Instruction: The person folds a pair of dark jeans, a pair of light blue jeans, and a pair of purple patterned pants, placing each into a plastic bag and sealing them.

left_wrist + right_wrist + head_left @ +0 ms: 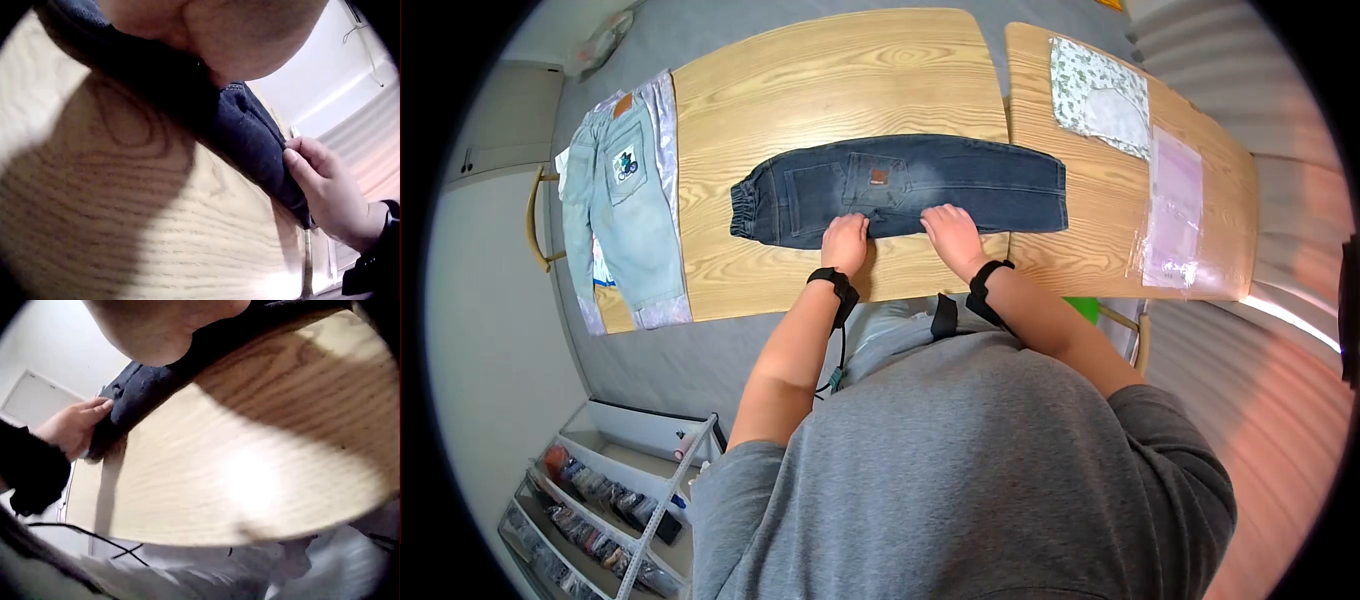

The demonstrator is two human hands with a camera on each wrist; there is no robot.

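Observation:
Dark blue jeans, folded in half lengthwise, lie across the table with the elastic waistband at the left and the leg ends at the right. A back pocket with a small brown patch faces up. My left hand pinches the near edge of the jeans just below that pocket. Farther right along the same edge, my right hand pinches the cloth. In the left wrist view, the right hand has thumb and forefinger on the fold; the right wrist view has the left hand gripping likewise.
Light blue jeans with a motorcycle patch lie over the table's left end. On the second table, right of a narrow gap, are a leaf-print cloth and a clear plastic bag. A shelf rack stands behind left.

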